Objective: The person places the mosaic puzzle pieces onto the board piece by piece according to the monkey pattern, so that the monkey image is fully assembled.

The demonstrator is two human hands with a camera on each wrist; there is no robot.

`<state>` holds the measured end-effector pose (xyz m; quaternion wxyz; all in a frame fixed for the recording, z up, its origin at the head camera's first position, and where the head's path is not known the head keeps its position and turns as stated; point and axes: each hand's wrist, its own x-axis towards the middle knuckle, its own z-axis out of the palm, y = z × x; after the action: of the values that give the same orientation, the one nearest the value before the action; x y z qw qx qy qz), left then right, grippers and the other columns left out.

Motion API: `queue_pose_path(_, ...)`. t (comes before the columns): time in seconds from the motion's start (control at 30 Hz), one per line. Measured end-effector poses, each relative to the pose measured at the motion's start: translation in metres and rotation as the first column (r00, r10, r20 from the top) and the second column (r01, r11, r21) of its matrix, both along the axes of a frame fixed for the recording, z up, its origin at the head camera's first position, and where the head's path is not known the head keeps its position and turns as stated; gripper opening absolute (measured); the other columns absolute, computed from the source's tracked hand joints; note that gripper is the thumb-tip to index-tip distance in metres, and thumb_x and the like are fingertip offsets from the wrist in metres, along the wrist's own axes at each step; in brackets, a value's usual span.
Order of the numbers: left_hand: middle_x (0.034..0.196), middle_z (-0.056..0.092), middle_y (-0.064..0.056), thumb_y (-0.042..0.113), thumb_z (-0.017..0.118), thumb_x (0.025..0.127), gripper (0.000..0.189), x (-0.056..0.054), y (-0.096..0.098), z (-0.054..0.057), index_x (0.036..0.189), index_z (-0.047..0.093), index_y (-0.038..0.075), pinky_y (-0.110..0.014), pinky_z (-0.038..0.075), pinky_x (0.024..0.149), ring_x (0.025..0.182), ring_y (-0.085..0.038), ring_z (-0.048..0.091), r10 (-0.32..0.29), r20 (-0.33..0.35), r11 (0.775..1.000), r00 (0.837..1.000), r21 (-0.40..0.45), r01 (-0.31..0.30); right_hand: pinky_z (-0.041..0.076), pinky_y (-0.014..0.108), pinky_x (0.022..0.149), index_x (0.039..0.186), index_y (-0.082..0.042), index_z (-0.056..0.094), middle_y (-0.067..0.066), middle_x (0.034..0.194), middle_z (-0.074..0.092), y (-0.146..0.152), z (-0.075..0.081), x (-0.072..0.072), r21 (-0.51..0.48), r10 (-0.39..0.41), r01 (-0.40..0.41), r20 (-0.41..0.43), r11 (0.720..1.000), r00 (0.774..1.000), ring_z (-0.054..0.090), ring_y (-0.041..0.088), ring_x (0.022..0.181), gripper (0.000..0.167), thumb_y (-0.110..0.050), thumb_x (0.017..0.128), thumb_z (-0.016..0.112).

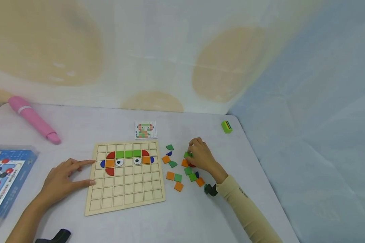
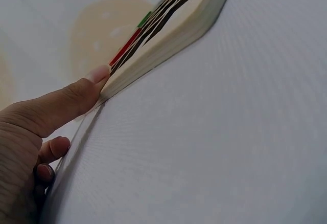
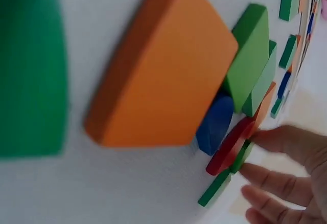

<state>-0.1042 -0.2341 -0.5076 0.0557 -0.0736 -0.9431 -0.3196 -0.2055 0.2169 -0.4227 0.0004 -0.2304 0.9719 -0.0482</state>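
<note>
A wooden grid board (image 1: pixel 124 189) holds green, red, orange and blue tiles and two eye pieces in its upper rows. My left hand (image 1: pixel 61 179) touches its left edge with outstretched index finger and thumb; the thumb (image 2: pixel 76 98) lies against the corner in the left wrist view. To the right of the board, my right hand (image 1: pixel 202 156) bends down over loose tiles. Its thumb and index finger pinch a green tile (image 3: pixel 242 155), right beside a red rounded tile (image 3: pixel 230 147). A blue rounded tile (image 3: pixel 214 124) and a large-looking orange square (image 3: pixel 168 70) lie nearby.
A pattern card (image 1: pixel 145 130) lies behind the board. More loose tiles, including an orange square (image 1: pixel 178 186), spread right of it. A green striped block (image 1: pixel 226 127) sits far right. On the left are a pink rolled object (image 1: pixel 34 119) and a blue box (image 1: pixel 6 185).
</note>
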Motion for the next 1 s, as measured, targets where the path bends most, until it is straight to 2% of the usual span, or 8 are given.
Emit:
queue_pose_path(0.17,0.091,0.05,-0.002,0.054,0.084,0.071,0.072,-0.001,0.001,0.0,0.132,0.064,0.021,-0.04,0.026,0.07,0.077,-0.018,0.039,0.002,-0.012,1.0,1.0,-0.005,-0.002,0.043,0.047,0.097,0.084,-0.004,0.076,0.011,0.114,0.06,-0.016,0.006,-0.002,-0.049,0.068,-0.068,-0.006,0.996,0.998,0.047,0.03,0.118,0.022,-0.025,0.079,0.083)
queue_pose_path(0.3,0.091,0.051,-0.002,0.054,0.084,0.071,0.071,-0.005,0.001,-0.003,0.132,0.064,0.022,-0.04,0.026,0.071,0.077,-0.017,0.039,-0.005,-0.031,1.0,0.999,0.0,0.005,0.041,0.044,0.103,0.089,-0.009,0.076,0.007,0.119,0.059,-0.054,0.014,0.007,-0.057,0.179,-0.178,-0.002,0.982,0.984,0.046,0.027,0.123,0.023,-0.03,0.081,0.081)
queue_pose_path(0.43,0.092,0.051,-0.002,0.054,0.084,0.072,0.071,-0.009,0.004,-0.005,0.132,0.064,0.022,-0.04,0.026,0.071,0.078,-0.017,0.04,-0.01,-0.024,1.0,1.0,0.011,0.01,0.042,0.04,0.103,0.095,-0.014,0.077,0.004,0.123,0.057,-0.102,0.016,0.019,0.001,0.343,-0.343,-0.016,0.939,0.939,0.044,0.022,0.123,0.026,-0.037,0.084,0.078)
queue_pose_path(0.53,0.092,0.052,-0.002,0.055,0.083,0.072,0.072,-0.009,0.007,-0.005,0.132,0.064,0.021,-0.039,0.027,0.071,0.079,-0.018,0.042,-0.005,-0.004,1.0,1.0,0.013,0.005,0.041,0.036,0.102,0.098,-0.017,0.077,0.001,0.125,0.055,-0.135,0.013,0.027,0.048,0.423,-0.422,-0.02,0.906,0.906,0.042,0.019,0.123,0.025,-0.039,0.087,0.075)
queue_pose_path(0.7,0.092,0.052,-0.003,0.057,0.082,0.072,0.072,-0.008,0.011,-0.007,0.132,0.064,0.021,-0.041,0.027,0.073,0.082,-0.02,0.042,-0.007,0.024,1.0,1.0,0.029,0.007,0.04,0.032,0.101,0.095,-0.022,0.076,-0.002,0.127,0.055,-0.171,0.0,0.033,0.166,0.459,-0.447,-0.042,0.879,0.887,0.04,0.016,0.125,0.019,-0.04,0.09,0.07)
queue_pose_path(0.87,0.09,0.051,-0.001,0.055,0.084,0.071,0.071,-0.009,0.01,-0.007,0.131,0.065,0.022,-0.038,0.026,0.071,0.079,-0.018,0.042,-0.005,-0.023,1.0,1.0,0.012,0.005,0.038,0.032,0.102,0.1,-0.024,0.076,-0.004,0.128,0.054,-0.186,-0.009,0.035,0.242,0.477,-0.453,-0.049,0.858,0.878,0.038,0.016,0.126,0.018,-0.037,0.094,0.066)
queue_pose_path(1.0,0.091,0.052,-0.001,0.054,0.084,0.071,0.071,-0.008,0.006,-0.006,0.131,0.064,0.022,-0.038,0.027,0.071,0.079,-0.016,0.042,-0.004,-0.051,1.0,0.999,0.0,0.004,0.037,0.033,0.104,0.105,-0.026,0.075,-0.005,0.129,0.053,-0.192,-0.009,0.035,0.244,0.466,-0.442,-0.046,0.863,0.884,0.037,0.017,0.127,0.02,-0.041,0.093,0.068)
